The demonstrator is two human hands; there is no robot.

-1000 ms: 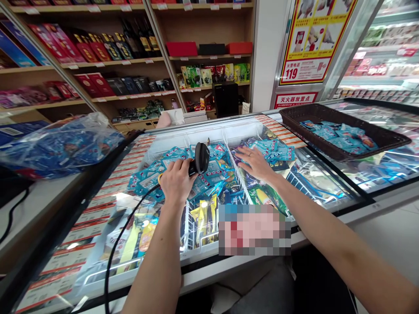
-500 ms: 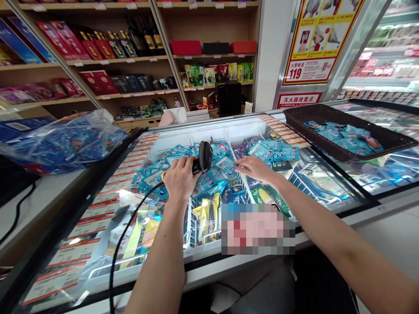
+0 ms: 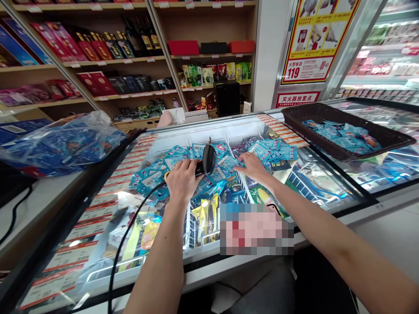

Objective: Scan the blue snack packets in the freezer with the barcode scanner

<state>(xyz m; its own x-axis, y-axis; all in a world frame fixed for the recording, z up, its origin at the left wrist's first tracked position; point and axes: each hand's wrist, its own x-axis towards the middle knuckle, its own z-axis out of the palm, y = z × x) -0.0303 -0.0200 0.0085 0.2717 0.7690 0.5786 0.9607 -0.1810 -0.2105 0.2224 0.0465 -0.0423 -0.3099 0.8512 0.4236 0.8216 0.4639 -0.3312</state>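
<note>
Centrally, two bare hands work over a glass-topped freezer (image 3: 203,273). The left hand (image 3: 182,179) has its grip wrapped around the handle of a black scanner (image 3: 208,160), whose head projects to the right of the fingers above the middle of the freezer. A black cord (image 3: 125,235) runs from this hand down to the freezer's near edge. The right hand (image 3: 252,167) has its fingertips at the right end of a blue packet (image 3: 228,162), which lies just right of the scanner; whether the grip is clamped on the packet or merely touching it cannot be told. More blue packets (image 3: 152,179) spread loosely to the left, while a smaller group (image 3: 275,150) lies beyond the right hand, towards the far edge. Near the freezer's far right corner stands a brown basket (image 3: 322,142) with similar packets (image 3: 347,135) inside. Beside the left edge, a clear plastic bag (image 3: 65,144) of blue goods rests on a white table (image 3: 42,213). Stocked shelves (image 3: 212,26) stand behind the far edge.
</note>
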